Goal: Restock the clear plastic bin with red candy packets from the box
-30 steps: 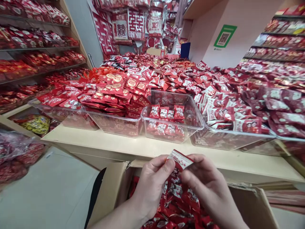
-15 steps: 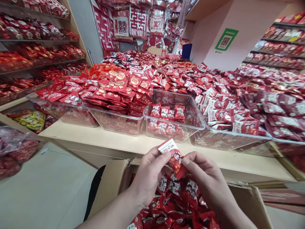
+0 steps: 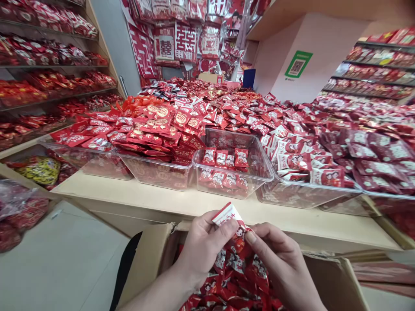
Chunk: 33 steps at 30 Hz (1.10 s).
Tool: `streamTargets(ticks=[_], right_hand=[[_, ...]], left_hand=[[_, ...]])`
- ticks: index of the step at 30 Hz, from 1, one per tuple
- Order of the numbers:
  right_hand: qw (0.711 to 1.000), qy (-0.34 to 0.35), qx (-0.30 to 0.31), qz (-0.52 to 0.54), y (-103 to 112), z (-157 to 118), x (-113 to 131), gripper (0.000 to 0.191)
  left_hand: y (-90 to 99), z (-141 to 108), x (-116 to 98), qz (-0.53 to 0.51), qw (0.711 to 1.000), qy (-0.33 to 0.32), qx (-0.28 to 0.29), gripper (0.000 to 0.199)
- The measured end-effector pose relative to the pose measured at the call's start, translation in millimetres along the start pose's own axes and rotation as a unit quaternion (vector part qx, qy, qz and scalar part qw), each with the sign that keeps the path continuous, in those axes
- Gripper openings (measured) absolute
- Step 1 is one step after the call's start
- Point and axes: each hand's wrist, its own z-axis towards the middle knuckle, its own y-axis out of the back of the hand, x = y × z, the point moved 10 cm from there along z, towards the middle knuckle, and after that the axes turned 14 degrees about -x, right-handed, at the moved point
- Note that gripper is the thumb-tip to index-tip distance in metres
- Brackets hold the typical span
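Packet (image 3: 240, 233): tilted, above near carton (image 3: 149, 259)
Left hand (image 3: 205, 246): fingers clamped on packet's left side
Right hand (image 3: 279, 257): thumb and finger pinching its right edge
Middle tub (image 3: 259, 168): far of carton, on counter (image 3: 194, 204)

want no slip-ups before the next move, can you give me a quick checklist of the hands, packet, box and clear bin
1. Left hand has a grip on the red-and-white packet: ok.
2. Right hand pinches the packet near its right edge: ok.
3. Whole packet seal visible for checking: not ok, fingers cover parts.
4. Cardboard box open beneath the hands, with loose packets inside: ok.
5. Middle clear bin has free space: ok.
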Motion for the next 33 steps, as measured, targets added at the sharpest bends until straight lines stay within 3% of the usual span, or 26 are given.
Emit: streamTargets(ticks=[4,8,12,15,23,28,33], right_hand=[[1.000,-0.012,0.013,0.006,-1,-3,0,0.024],[0.999,-0.023,-0.001,0.022,1,-3,-3,0.025],[0.997,-0.065,-0.013,0.041,2,-2,-15,0.024],[0.995,-0.089,-0.007,0.053,2,-2,-22,0.024],[0.996,-0.074,-0.013,0.040,7,5,-16,0.024],[0.998,-0.057,-0.013,0.013,15,3,-13,0.022],[0.998,-0.053,-0.013,-0.021,29,-3,-18,0.022]], left_hand=[[-0.9,-3,-4,0.003,1.000,-0.022,-0.005,0.019],[-4.1,-4,2,-0.011,1.000,0.011,0.007,0.022],[1.1,-2,3,0.066,0.998,-0.011,0.002,0.023],[1.7,-2,10,0.078,0.997,0.012,0.016,0.024],[-3.9,-1,5,0.014,1.000,-0.007,0.016,0.025],[-5.3,-3,6,0.045,0.999,0.003,0.027,0.019],[-11.0,-10,9,0.108,0.992,-0.023,0.056,0.043]])
